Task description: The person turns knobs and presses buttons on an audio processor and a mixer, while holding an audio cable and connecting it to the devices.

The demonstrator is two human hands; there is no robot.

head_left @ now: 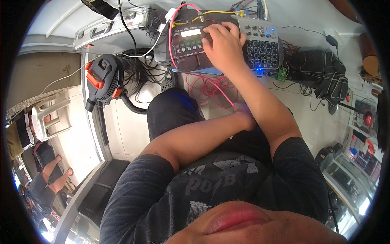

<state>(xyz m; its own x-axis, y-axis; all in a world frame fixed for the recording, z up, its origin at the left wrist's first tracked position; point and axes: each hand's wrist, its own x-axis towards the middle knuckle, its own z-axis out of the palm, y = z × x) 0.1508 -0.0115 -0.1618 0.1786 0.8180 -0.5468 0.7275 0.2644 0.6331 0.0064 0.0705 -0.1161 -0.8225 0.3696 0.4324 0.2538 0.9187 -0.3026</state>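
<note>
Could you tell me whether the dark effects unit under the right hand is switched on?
On: the effects unit shows a brightly lit display strip beside the right hand resting on it.

Single head-worn fisheye view, looking steeply down, close over lap and floor-level gear

The pedal unit (pixel 191 44) is a dark, flat box with a lit white display near its top edge and a row of small knobs and switches below it. It lies flat on the floor in front of the knees, tilted a little to the left. A pink cable (pixel 174 28) is plugged in at its top and curves down along its left side. The right hand (pixel 222 46) rests on its right part, and covers it there.
</note>
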